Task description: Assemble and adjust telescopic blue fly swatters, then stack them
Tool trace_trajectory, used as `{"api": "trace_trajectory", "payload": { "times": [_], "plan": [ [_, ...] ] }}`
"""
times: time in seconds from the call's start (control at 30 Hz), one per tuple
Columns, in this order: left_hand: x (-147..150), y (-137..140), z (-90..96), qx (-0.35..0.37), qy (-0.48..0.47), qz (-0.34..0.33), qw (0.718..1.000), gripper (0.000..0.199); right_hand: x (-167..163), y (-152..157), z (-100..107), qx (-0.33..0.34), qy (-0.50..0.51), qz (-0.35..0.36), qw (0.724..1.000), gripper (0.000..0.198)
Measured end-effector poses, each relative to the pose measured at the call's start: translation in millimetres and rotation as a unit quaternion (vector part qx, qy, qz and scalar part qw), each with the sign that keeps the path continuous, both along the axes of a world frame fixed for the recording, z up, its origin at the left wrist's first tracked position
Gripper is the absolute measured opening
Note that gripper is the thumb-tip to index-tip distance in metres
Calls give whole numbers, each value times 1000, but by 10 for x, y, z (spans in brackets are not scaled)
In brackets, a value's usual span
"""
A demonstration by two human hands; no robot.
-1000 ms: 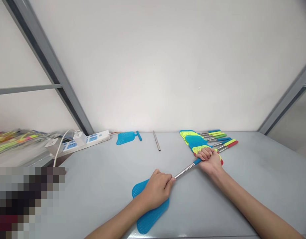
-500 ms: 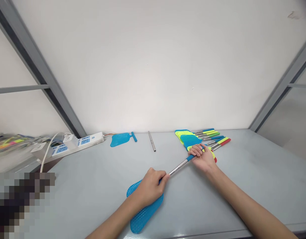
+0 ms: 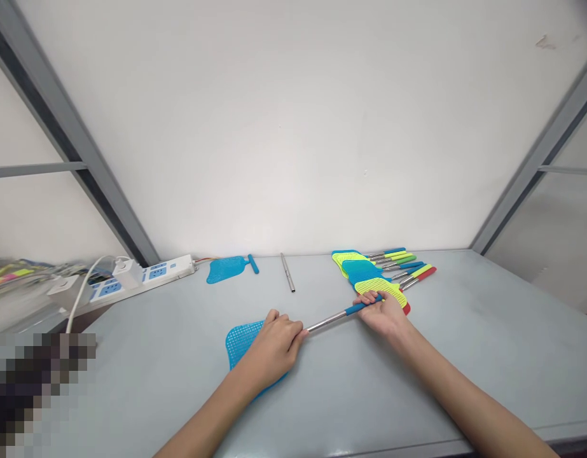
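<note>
A blue fly swatter (image 3: pixel 243 341) with a metal rod spans my two hands above the grey table. My left hand (image 3: pixel 276 343) is closed around its neck, where the mesh head meets the rod, and covers part of the head. Around the blue handle at the other end, the fingers of my right hand (image 3: pixel 381 313) are wrapped, palm turned up. Just behind the right hand lies a pile of swatters (image 3: pixel 364 272) in blue, yellow and red, their handles pointing right.
At the back left lie a loose blue swatter head (image 3: pixel 225 270) and a short blue handle (image 3: pixel 253 264). A bare metal rod (image 3: pixel 288 273) rests near the wall. A white power strip (image 3: pixel 173 267) with plugs and a cable (image 3: pixel 86 292) is at the left.
The held swatter has swung to a flatter angle, its handle end coming lower and its head turning up and left. Both hands keep their hold.
</note>
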State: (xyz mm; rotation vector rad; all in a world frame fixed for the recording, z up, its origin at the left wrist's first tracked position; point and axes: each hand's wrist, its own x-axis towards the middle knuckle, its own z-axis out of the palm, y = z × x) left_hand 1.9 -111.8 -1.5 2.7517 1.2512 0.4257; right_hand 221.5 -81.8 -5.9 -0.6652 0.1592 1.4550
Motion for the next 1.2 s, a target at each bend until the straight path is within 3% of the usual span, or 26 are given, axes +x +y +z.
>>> {"api": "trace_trajectory", "payload": {
  "times": [0.3, 0.5, 0.73, 0.93, 1.2],
  "plan": [
    [-40, -34, 26, -52, -1, -13, 999, 35, -129, -115, -64, 26, 13, -64, 998, 22],
    [-31, -46, 42, -146, -21, -2, 989, 37, -147, -140, -42, 56, 32, -60, 996, 25],
    [-35, -37, 8, -200, -31, 16, 979, 38, -139, -143, -58, 74, 48, -42, 995, 28],
    [-14, -31, 20, -154, -29, 7, 988, 36, -149, -140, -35, 75, 39, -37, 996, 30],
    [99, -19, 31, 5, -15, -2, 1000, 35, -10, -25, 40, -1, -22, 28, 999, 28]
  ]
}}
